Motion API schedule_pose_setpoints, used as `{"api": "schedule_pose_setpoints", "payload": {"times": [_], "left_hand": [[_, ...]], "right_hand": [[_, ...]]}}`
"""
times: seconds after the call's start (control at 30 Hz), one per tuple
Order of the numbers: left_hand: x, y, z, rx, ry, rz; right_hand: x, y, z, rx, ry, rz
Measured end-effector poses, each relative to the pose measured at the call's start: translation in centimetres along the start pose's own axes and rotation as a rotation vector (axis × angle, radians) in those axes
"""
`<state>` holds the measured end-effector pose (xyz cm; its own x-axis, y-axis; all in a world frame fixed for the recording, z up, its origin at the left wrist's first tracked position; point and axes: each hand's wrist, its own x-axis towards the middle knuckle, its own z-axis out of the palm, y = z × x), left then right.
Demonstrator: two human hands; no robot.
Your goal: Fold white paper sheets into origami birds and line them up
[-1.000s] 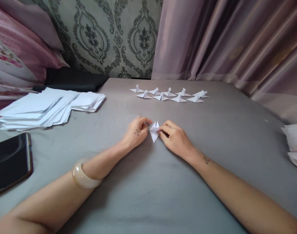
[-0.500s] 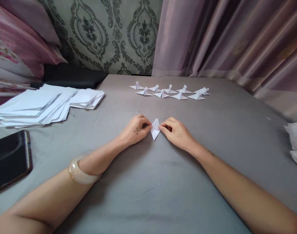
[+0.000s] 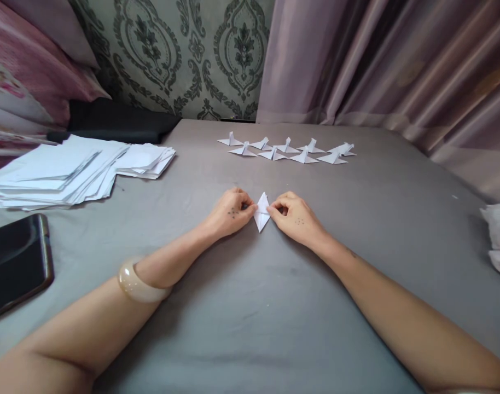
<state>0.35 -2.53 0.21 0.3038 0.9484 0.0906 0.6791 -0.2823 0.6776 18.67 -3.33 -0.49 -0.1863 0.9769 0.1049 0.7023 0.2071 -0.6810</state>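
A small folded white paper (image 3: 261,218), diamond-shaped with a pointed top and bottom, is held between my two hands just above or on the grey cloth; I cannot tell if it touches. My left hand (image 3: 234,210) pinches its left corner between thumb and fingers. On the opposite corner, my right hand (image 3: 295,216) pinches in the same way. A crease runs across the paper's middle. Beyond my hands, several folded paper birds (image 3: 304,156) stand in two rows.
To the left lies a stack of white paper sheets (image 3: 57,175), with a dark phone (image 3: 18,262) nearer me. A black folded item (image 3: 118,121) rests behind the stack. Pale purple curtains (image 3: 311,65) hang at the far right, and a whitish bundle (image 3: 498,230) sits at the right edge.
The paper's top has gone from a blunt, narrow end to a wider point. Both hands keep their pinch on its sides. The whole view has shifted slightly.
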Motion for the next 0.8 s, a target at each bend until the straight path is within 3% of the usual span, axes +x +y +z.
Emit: {"api": "schedule_pose_setpoints", "payload": {"times": [0.8], "left_hand": [[0.2, -1.2, 0.7, 0.060, -0.017, 0.089]], "right_hand": [[-0.1, -0.6, 0.0, -0.064, -0.027, 0.072]]}}
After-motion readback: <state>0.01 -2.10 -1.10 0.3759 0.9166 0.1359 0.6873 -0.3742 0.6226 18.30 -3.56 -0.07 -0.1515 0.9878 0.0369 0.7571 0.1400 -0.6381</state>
